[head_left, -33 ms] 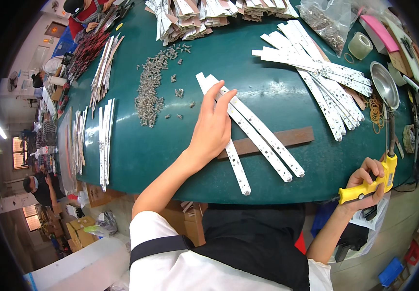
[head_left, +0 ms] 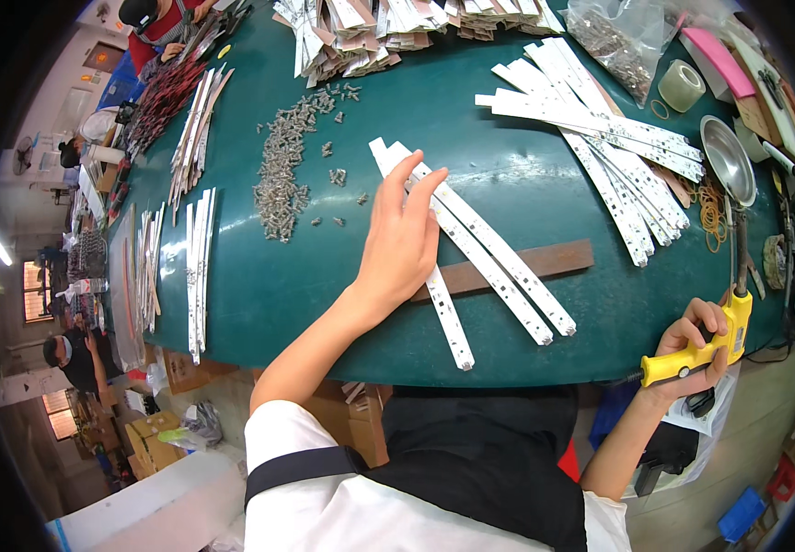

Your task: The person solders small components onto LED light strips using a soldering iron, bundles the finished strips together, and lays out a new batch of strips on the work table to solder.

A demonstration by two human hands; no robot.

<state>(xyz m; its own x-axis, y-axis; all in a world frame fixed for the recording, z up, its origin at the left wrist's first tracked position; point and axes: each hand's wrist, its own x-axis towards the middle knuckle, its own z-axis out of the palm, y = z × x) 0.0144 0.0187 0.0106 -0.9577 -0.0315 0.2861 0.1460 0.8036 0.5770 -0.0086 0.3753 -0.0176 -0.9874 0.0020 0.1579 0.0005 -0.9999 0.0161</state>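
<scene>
My left hand (head_left: 402,244) lies flat, fingers spread, on three long white perforated strips (head_left: 499,262). The strips run diagonally across a brown wooden bar (head_left: 549,261) on the green table (head_left: 324,304). My right hand (head_left: 692,354) is off the table's near right edge, gripping a yellow electric screwdriver (head_left: 706,350) whose bit points up toward the table. A pile of small grey screws (head_left: 282,175) sits to the left of my left hand, with a few loose ones nearer the strips.
More white strips (head_left: 618,156) fan out at the right. Beside them are a metal bowl (head_left: 727,158), rubber bands (head_left: 712,207), a tape roll (head_left: 681,85) and a bag of screws (head_left: 618,37). Strip bundles (head_left: 197,267) lie left. Another person (head_left: 154,18) works at the far left.
</scene>
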